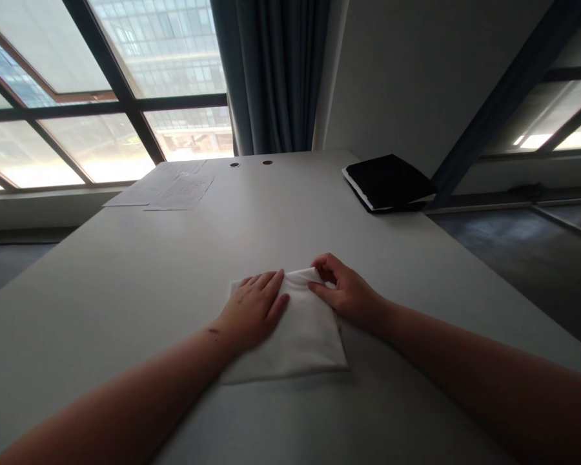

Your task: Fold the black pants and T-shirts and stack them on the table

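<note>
A folded white cloth (300, 342) lies flat on the white table (126, 284) in front of me. My left hand (257, 303) rests palm down on its left part, the fingers stretched out toward the far edge. At the far right corner, my right hand (341, 287) has its thumb and bent fingers closed on the cloth's edge. Small creases run across the fabric between the two hands. The left hand and wrist cover the cloth's left side.
Black folded fabric (390, 183) with a white layer showing sits at the table's far right. Printed paper sheets (174, 187) lie at the far left. Two round cable holes are near the back edge, before a dark curtain (274, 77) and windows.
</note>
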{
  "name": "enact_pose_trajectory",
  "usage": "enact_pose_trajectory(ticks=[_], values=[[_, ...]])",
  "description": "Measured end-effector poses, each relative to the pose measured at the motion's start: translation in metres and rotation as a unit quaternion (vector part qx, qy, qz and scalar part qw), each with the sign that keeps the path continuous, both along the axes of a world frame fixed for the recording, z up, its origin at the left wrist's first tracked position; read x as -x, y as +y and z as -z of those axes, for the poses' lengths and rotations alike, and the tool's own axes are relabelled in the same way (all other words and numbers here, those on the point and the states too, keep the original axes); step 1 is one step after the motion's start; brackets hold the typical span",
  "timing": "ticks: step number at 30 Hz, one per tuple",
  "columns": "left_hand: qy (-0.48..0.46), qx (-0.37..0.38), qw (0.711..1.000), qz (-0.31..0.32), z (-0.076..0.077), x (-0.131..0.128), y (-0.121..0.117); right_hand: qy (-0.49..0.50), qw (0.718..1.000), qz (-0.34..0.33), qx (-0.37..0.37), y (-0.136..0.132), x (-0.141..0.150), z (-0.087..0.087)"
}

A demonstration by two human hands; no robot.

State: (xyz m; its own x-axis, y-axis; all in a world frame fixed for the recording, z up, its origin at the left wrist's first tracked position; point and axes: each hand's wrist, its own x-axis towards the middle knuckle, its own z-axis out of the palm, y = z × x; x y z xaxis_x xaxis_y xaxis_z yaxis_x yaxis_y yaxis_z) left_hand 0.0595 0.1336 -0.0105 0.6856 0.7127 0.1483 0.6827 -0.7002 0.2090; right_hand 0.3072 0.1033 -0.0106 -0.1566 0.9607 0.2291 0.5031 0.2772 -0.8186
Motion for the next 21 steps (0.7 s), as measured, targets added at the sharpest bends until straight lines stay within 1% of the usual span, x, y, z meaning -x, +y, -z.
enact_pose_trajectory(ticks=[2,5,7,9,12,14,16,18,21], values=[[-0.029,-0.004,1.000,-0.001,-0.003,0.002,0.006,0.060,0.998,-0.022,-0.006,-0.006,0.003,-0.004],[-0.058,0.000,0.998,0.030,-0.010,0.004,0.014,0.099,0.993,-0.063,-0.025,-0.012,0.006,-0.011],[-0.069,0.012,0.997,0.038,-0.014,0.006,0.017,0.138,0.987,-0.077,-0.019,-0.013,0.006,-0.014],[-0.072,0.023,0.997,0.017,-0.015,0.008,0.018,0.197,0.975,-0.090,0.040,-0.011,0.005,-0.015],[-0.066,0.022,0.997,-0.032,-0.012,0.010,0.019,0.258,0.944,-0.124,0.165,-0.006,0.000,-0.011],[-0.065,0.020,0.996,-0.060,-0.010,0.010,0.020,0.255,0.930,-0.152,0.219,-0.004,-0.003,-0.008],[-0.070,0.022,0.994,-0.080,-0.008,0.010,0.022,0.222,0.930,-0.179,0.232,-0.003,-0.005,-0.006],[-0.072,0.027,0.994,-0.084,-0.009,0.009,0.023,0.166,0.941,-0.204,0.215,-0.002,-0.004,-0.006],[-0.052,0.030,0.997,-0.051,-0.012,0.009,0.023,0.109,0.954,-0.215,0.179,0.001,0.000,-0.006]])
